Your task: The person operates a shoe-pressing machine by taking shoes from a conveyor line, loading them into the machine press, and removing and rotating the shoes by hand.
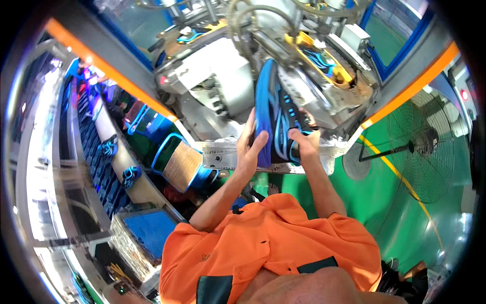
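A black sneaker (282,109) with light blue stripes and a blue-to-purple sole (263,106) is held up over the front edge of a machine's metal bed (223,154). It is tilted on its side, with the sole facing left and one end pointing away from me. My left hand (249,147) presses against the sole side, its thumb along the sole's near part. On the other side, my right hand (307,142) grips the upper near its opening, thumb on top. Some fingers of both hands are hidden behind the shoe.
Beyond the shoe are metal machine parts (217,76), hoses and a yellow tray (344,76) with blue pieces. Orange-edged posts flank me. At left, a conveyor (119,152) carries black-and-blue shoe parts beside a wooden-seated chair (177,162). At right stands a floor fan (417,147).
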Available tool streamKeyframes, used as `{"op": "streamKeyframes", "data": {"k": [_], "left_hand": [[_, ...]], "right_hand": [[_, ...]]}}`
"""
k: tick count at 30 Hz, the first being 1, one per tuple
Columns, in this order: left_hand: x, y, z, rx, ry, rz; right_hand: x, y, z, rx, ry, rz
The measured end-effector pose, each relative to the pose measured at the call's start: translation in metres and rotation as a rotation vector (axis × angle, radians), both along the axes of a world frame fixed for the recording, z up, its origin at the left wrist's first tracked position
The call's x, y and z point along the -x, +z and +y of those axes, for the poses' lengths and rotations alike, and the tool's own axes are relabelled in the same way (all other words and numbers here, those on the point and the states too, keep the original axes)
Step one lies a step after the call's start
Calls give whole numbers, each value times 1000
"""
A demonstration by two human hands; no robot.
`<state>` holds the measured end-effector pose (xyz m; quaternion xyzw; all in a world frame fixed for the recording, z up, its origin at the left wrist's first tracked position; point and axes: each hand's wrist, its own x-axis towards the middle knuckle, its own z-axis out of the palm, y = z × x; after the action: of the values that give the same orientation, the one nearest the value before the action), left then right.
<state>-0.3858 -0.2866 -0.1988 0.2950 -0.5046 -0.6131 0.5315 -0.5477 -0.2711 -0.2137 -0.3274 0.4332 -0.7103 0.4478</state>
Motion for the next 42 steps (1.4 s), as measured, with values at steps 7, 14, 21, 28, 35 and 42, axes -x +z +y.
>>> {"op": "streamKeyframes", "data": {"k": [7, 14, 21, 28, 35, 42], "left_hand": [[119, -53, -162, -194, -65, -318], [184, -109, -298, 5, 309, -1110], [84, -104, -322, -196, 305, -534], [-85, -28, -192, -615, 81, -49], [-231, 23, -42, -481, 517, -198], [-248, 16, 82, -385, 1098, -77]], "right_hand": [[112, -21, 22, -10, -474, 184], [99, 20, 47, -184, -845, 575], [126, 50, -33, -261, -799, 639], [109, 84, -271, -855, -286, 1352], [15, -45, -384, -852, -56, 1339], [-13, -90, -382, -808, -133, 1543]]}}
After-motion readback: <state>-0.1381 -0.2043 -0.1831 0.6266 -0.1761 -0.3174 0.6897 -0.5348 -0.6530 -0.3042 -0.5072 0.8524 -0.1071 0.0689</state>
